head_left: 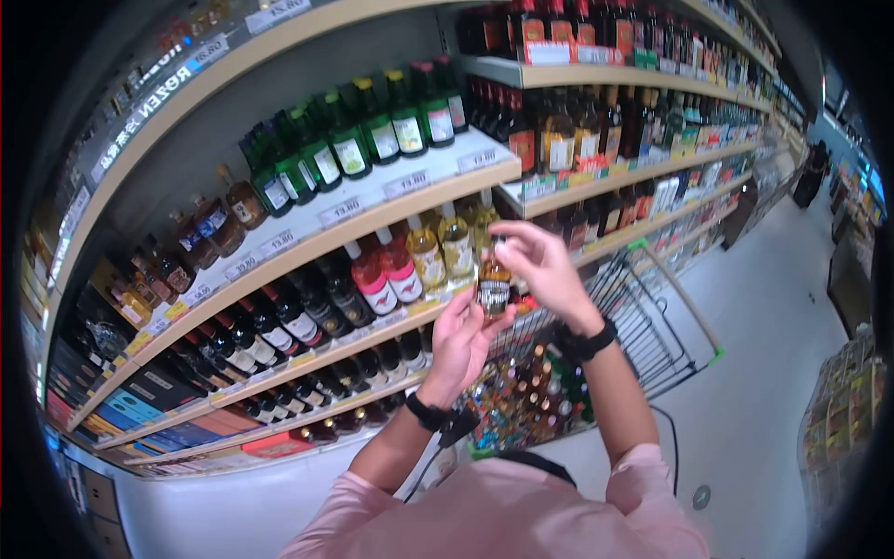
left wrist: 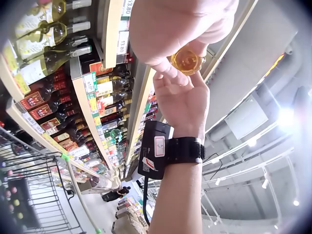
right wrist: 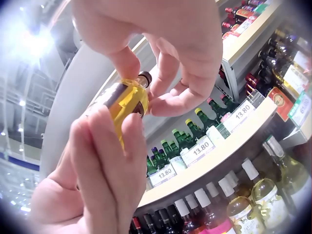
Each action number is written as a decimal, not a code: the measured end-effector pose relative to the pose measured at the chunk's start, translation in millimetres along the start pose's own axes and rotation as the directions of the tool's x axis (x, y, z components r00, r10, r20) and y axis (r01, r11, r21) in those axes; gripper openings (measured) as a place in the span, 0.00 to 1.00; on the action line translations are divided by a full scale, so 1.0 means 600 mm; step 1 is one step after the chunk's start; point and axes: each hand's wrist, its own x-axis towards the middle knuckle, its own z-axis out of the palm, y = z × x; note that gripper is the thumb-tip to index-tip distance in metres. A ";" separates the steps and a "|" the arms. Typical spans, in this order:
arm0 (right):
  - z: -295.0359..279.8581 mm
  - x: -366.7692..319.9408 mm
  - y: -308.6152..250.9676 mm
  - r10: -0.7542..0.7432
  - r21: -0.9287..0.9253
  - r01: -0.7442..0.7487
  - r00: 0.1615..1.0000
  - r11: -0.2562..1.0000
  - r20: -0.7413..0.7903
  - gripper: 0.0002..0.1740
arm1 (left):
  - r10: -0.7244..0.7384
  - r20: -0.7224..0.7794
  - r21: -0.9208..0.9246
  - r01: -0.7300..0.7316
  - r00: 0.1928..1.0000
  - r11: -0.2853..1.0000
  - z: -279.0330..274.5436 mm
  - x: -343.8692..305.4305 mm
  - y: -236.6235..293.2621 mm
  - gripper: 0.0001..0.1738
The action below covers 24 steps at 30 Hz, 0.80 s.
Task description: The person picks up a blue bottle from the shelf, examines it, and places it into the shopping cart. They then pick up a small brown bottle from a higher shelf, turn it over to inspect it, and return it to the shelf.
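A small amber bottle with a dark label stands nearly upright between both hands. The left hand holds it low down, fingers and thumb round its base. From above, the right hand pinches it near the neck with thumb and fingers. In the right wrist view the left hand's fingers lie along the bottle, whose dark cap shows between the right hand's thumb and fingers. The left wrist view shows the bottle's round base between the left hand and the right hand.
Shelves of bottles curve along the left and behind the hands, with green bottles above and pink and yellow ones below. A wire cart stands at the right, near many small bottles beneath the forearms. Someone in dark clothes is far off.
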 end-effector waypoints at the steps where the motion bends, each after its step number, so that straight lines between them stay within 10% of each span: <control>1: 0.008 0.000 -0.009 0.073 -0.055 -0.074 0.997 0.996 -0.025 0.17 | 0.021 -0.018 -0.005 -0.021 1.000 1.000 -0.006 0.002 -0.002 0.19; 24: 0.108 0.173 -0.010 0.075 -0.133 -0.070 0.997 0.989 0.031 0.14 | 0.068 0.003 -0.275 -0.064 0.998 0.959 -0.093 0.095 0.115 0.18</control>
